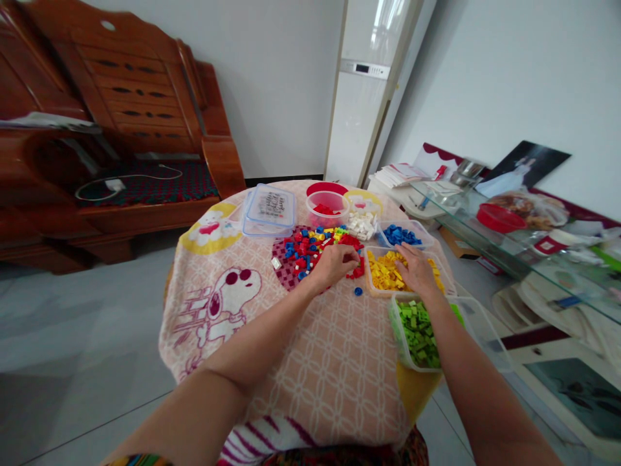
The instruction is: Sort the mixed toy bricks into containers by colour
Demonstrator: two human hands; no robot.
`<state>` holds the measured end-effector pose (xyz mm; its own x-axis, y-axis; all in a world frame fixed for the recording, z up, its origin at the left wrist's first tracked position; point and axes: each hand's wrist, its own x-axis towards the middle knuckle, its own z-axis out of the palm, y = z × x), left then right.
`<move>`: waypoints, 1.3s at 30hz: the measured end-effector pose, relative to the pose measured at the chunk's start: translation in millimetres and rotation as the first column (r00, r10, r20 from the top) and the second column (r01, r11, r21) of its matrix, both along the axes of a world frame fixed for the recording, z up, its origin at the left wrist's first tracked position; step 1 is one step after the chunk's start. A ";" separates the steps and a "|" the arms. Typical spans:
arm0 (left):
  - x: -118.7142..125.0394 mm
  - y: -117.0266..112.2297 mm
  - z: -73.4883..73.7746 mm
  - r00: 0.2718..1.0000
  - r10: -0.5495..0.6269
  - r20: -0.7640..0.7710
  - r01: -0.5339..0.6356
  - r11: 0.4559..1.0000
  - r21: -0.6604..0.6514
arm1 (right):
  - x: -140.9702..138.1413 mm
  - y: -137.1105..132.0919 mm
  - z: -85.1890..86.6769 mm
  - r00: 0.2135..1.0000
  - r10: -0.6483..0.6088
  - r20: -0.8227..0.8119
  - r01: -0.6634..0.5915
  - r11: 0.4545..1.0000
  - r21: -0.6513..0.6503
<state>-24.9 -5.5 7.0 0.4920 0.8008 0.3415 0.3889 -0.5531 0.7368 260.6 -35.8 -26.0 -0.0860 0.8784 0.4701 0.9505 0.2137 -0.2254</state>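
Mixed toy building bricks [305, 249] in red, blue, yellow and white lie in a loose pile on the cloth-covered table. Over the right side of this pile is my left hand [336, 264], its fingers curled in a pinch; anything between them is too small to make out. My right hand [418, 268] reaches over a clear box [376, 292] of yellow bricks [385, 270], fingers stretched out and apart, near its far edge. Just beyond its fingertips stands a container of blue bricks [400, 234]. One blue round piece [358, 291] lies alone on the cloth.
A clear box of green bricks [420, 333] stands near my right forearm. Farther back are white bricks [363, 225], a round tub [327, 202] with red bricks, and stacked clear lids [270, 210]. A glass shelf [543, 252] stands to the right, a wooden bench [130, 103] to the left.
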 end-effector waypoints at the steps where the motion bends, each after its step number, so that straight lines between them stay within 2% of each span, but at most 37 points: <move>1: 6.9 -4.7 -2.0 0.999 -0.034 0.033 0.034 0.999 -0.019 | -0.2 0.0 -0.1 1.000 -0.001 -0.001 0.001 1.000 0.006; 5: 31.1 -21.8 -10.8 0.980 -0.169 0.110 0.169 0.986 0.012 | -1.1 -0.4 0.4 1.000 0.001 -0.002 -0.001 1.000 0.019; 9: 37.1 -28.4 -14.4 0.941 -0.318 0.114 0.304 0.945 0.123 | -0.9 -0.9 1.4 1.000 0.010 0.003 -0.010 1.000 0.013; 12: 30.1 -23.7 -13.1 0.958 -0.277 0.072 0.261 0.949 0.176 | -1.3 -1.0 1.6 1.000 -0.002 0.005 0.002 1.000 0.011; 17: 18.2 -11.3 -15.3 0.988 -0.153 -0.020 0.154 0.973 0.171 | -3.4 -0.4 1.2 1.000 -0.010 -0.002 0.010 1.000 0.016; 21: 18.3 -10.2 -22.2 0.982 -0.171 -0.076 0.181 0.973 0.140 | -3.2 -0.8 2.3 1.000 -0.023 0.004 0.023 0.999 0.035; 25: 19.5 -12.2 -25.4 0.979 -0.195 -0.060 0.201 0.971 0.130 | 0.6 -1.5 6.5 0.997 -0.077 -0.011 0.078 0.990 0.118; 29: 21.5 -12.3 -29.6 0.983 -0.183 -0.006 0.183 0.978 0.101 | 5.8 -1.2 15.9 0.996 -0.089 -0.022 0.090 0.995 0.044; 31: 24.4 -12.0 -33.6 0.989 -0.140 0.042 0.140 0.990 0.010 | 8.3 -1.5 23.4 0.995 -0.095 -0.043 0.096 0.995 0.019; 34: 29.5 -12.3 -38.5 0.990 -0.110 0.092 0.119 0.988 -0.101 | 12.5 -3.5 36.4 0.989 -0.123 -0.085 0.128 0.990 0.051; 39: 38.8 -15.7 -37.6 0.994 -0.096 0.046 0.097 0.995 -0.023 | 19.9 -7.9 49.4 0.975 -0.186 -0.124 0.199 0.975 0.095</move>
